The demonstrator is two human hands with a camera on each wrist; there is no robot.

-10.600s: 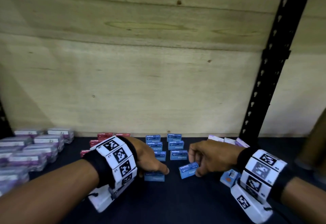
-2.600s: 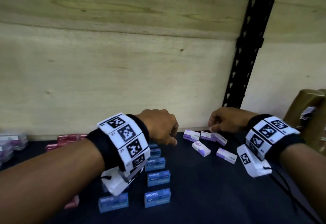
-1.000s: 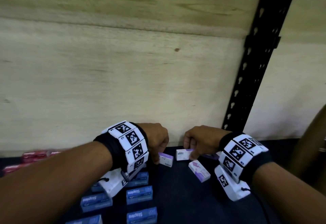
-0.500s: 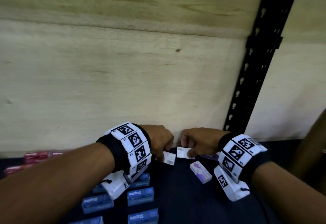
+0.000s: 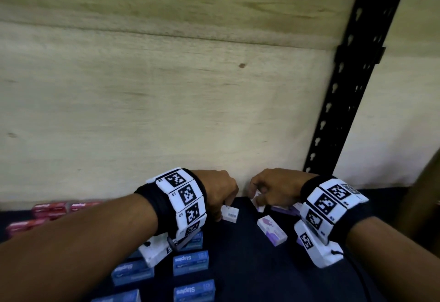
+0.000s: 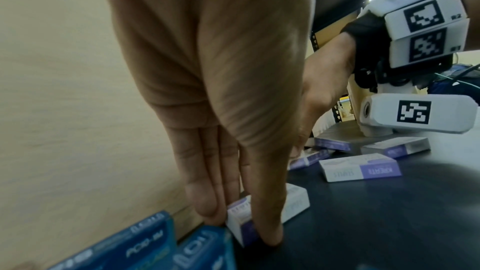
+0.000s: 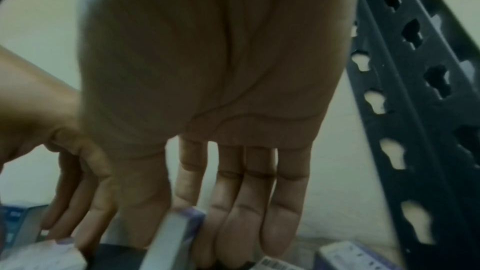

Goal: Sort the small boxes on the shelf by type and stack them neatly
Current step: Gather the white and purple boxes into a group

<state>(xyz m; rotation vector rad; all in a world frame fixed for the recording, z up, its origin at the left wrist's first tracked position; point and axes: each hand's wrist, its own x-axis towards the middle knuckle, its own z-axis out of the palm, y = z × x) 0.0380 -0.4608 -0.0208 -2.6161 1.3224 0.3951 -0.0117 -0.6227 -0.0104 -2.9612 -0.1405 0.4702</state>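
At the far left of the head view, red boxes (image 5: pixel 48 209) lie against the plywood back wall (image 5: pixel 142 111), their print too blurred to read. Next come blue boxes (image 5: pixel 190 262) in rows on the dark shelf (image 5: pixel 238 266), printed "Staples" upside down to the camera; the nearest ones are cut off by the bottom edge, and the left forearm and wrist unit cover part of the rows.

The left hand (image 5: pixel 220 194) reaches down by the back wall and pinches a white-and-purple box (image 6: pixel 270 210) between thumb and fingers, the box resting on the shelf just beside the blue rows. A barcode shows on its end; the small print is unreadable.

Further right, a loose white-and-purple box (image 6: pixel 359 168) lies flat, its side reading "STAPLES" and "KANGARO". 2 more (image 6: pixel 394 148) lie behind it, lettering too small to make out.

The right hand (image 5: pixel 276 188) holds another white-and-purple box (image 7: pixel 176 235) on edge between thumb and fingers; the right wrist view is dim and blurred, so no text is legible there. A black slotted upright (image 5: pixel 352 82) rises at the right.
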